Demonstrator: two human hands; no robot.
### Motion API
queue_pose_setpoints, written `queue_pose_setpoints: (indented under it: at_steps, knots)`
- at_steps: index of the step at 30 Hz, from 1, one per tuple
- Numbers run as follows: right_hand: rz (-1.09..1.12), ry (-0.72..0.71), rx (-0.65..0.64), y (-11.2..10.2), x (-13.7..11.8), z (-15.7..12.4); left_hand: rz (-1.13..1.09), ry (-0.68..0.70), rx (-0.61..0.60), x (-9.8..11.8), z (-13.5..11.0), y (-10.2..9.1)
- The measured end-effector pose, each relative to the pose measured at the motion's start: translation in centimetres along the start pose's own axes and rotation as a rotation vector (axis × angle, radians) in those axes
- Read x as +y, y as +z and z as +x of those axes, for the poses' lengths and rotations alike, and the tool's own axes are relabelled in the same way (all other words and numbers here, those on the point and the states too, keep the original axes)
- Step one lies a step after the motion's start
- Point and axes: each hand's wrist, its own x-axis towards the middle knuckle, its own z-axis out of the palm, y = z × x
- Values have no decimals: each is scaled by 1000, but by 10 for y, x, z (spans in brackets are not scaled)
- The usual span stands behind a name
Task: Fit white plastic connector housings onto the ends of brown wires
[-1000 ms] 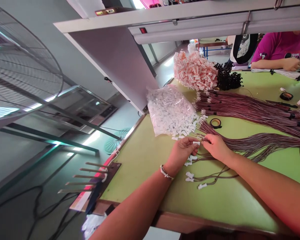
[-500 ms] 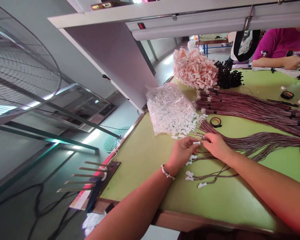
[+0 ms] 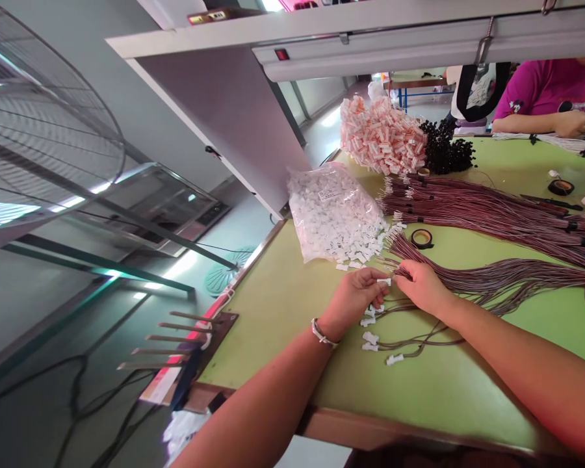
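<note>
Between the thumb and fingers of my left hand [image 3: 355, 298] is a small white connector housing [image 3: 384, 282]. My right hand [image 3: 422, 285] pinches the end of a brown wire close to that housing; the exact contact between wire and housing is too small to make out. A bundle of brown wires [image 3: 497, 270] runs rightward from under my right hand. Below the hands, several wires with white connectors [image 3: 370, 338] on their ends lie on the green table [image 3: 283, 305]. An open plastic bag of white connectors [image 3: 334, 208] spills its contents just beyond my left hand.
Behind lie thick dark-red wire bundles [image 3: 492, 205], a black tape roll [image 3: 422, 238], a heap of pink-white connectors [image 3: 383, 136] and black parts [image 3: 446, 146]. A co-worker's hand [image 3: 572, 123] handles white wires across the table. A pronged rack [image 3: 190, 341] juts from the left edge.
Both hands stay nearly in place, the white housing still in my left fingers beside my right hand. The view has shifted slightly. The co-worker's hands have moved a little.
</note>
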Motion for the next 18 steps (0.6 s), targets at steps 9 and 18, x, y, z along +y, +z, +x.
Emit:
queue_pose_setpoints:
  at_steps: [9,18]
  knots:
    - [-91,-14,52,2,-1,-2,1,20,26,-7,3,4]
    - [0,12,17,-3,0,0,-15,25,4,-6,-1,-1]
